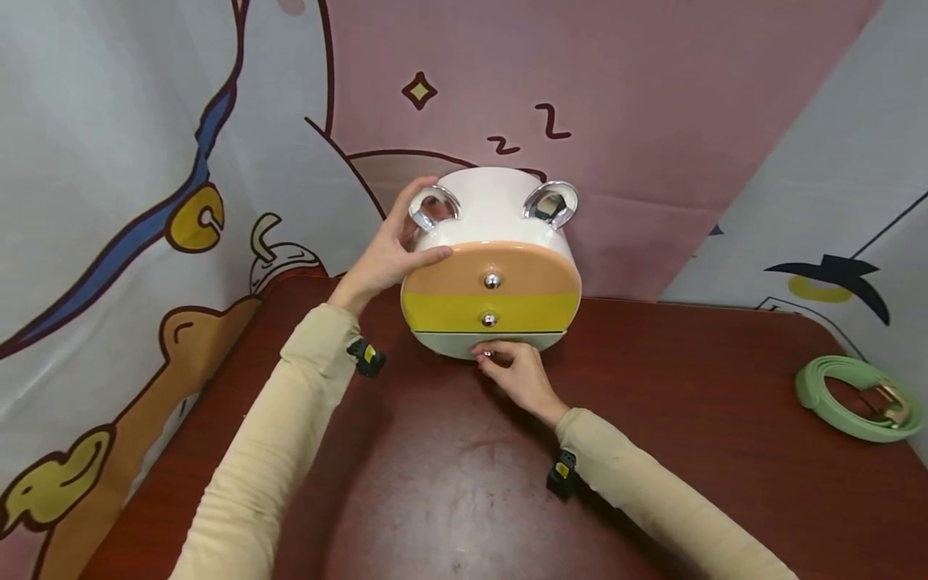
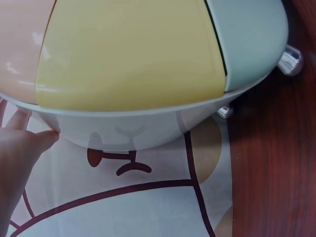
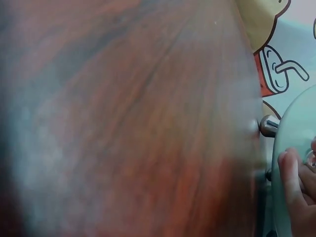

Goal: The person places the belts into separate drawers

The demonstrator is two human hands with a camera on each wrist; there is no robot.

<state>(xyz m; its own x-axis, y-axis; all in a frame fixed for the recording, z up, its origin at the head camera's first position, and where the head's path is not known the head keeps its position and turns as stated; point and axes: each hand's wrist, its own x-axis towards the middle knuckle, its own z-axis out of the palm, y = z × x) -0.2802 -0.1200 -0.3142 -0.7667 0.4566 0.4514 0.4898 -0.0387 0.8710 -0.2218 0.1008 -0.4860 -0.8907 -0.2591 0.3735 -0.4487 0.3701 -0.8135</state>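
Observation:
A round-faced white drawer box (image 1: 493, 193) with orange, yellow and pale green drawer fronts stands on the table against the backdrop. My left hand (image 1: 395, 246) holds its upper left side, thumb on the front edge and fingers behind a silver ear (image 1: 436, 207). Low on the front, my right hand (image 1: 520, 372) pinches the small silver knob (image 1: 487, 354) of the pale green bottom drawer (image 1: 449, 345). A thin dark gap runs between that drawer and the yellow drawer (image 2: 133, 54). In the right wrist view, fingers (image 3: 292, 173) lie against the green front.
A coiled green belt (image 1: 834, 411) with a gold buckle lies at the table's right side. The brown table (image 1: 435, 483) meets a printed cloth backdrop (image 1: 638, 121) behind and to the left. Short silver feet (image 2: 291, 60) carry the box.

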